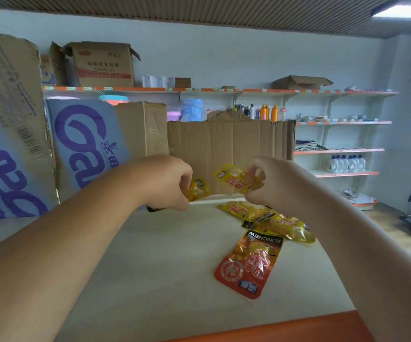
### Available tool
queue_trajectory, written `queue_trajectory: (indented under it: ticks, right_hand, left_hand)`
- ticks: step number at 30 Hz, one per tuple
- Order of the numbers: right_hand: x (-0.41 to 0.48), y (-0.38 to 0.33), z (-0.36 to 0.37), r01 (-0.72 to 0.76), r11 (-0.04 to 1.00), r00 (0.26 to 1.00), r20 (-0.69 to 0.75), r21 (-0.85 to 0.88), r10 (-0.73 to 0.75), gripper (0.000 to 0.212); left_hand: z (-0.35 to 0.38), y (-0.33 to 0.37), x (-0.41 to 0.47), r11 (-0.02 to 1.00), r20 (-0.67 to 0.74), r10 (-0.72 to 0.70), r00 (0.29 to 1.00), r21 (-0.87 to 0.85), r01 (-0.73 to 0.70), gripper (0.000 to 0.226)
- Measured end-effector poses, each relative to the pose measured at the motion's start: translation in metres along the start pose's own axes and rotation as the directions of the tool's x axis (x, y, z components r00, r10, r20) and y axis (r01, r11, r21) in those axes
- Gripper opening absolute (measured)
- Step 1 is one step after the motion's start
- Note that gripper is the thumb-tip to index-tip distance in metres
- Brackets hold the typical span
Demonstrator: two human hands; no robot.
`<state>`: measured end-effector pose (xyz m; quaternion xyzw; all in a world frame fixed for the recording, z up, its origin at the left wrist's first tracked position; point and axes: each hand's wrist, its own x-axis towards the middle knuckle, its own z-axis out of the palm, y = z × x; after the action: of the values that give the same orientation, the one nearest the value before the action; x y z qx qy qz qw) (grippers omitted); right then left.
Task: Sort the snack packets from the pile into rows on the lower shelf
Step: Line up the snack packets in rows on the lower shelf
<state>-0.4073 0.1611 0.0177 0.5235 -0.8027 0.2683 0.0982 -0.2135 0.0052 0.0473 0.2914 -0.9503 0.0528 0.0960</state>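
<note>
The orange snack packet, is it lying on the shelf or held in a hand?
Lying flat. The orange packet rests on the shelf surface; the left hand and right hand are away from it.

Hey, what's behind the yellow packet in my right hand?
A brown cardboard sheet stands behind the packet. Your right hand covers the packet's right end.

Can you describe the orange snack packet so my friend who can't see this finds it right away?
Find the pale shelf in front of the tall brown cardboard sheet. Right of its middle lies a heap of yellow packets, and the orange packet lies flat just nearer the viewer. It is the only orange-red one, with KONCHEW on its black end.
</note>
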Motion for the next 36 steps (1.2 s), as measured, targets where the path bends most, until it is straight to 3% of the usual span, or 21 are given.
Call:
queue_trajectory:
  ticks: [7, 16, 25, 36]
  right_hand:
    - [-0.012, -0.019, -0.015, 0.099, 0.977, 0.969, -0.240, 0.186, -0.052, 0.036]
    - [-0.049, -0.085, -0.015, 0.222, 0.938, 0.924, -0.365, 0.267, -0.115, 0.043]
    - [-0.072, -0.252, 0.038, 0.375, 0.806, 0.916, -0.316, 0.457, -0.247, 0.049]
    - [-0.121, -0.508, 0.136, 0.564, 0.585, 0.821, -0.321, 0.583, -0.472, 0.043]
  left_hand:
    - [-0.030, 0.007, -0.022, 0.990, -0.345, 0.098, 0.933, -0.061, -0.126, 0.026]
    - [-0.052, -0.042, -0.106, 0.987, -0.560, 0.096, 0.823, -0.056, -0.154, 0.029]
    - [-0.063, -0.156, -0.250, 0.990, -0.681, -0.077, 0.729, -0.141, -0.027, 0.035]
    - [-0.072, -0.318, -0.474, 0.927, -0.671, -0.376, 0.639, -0.259, 0.273, 0.038]
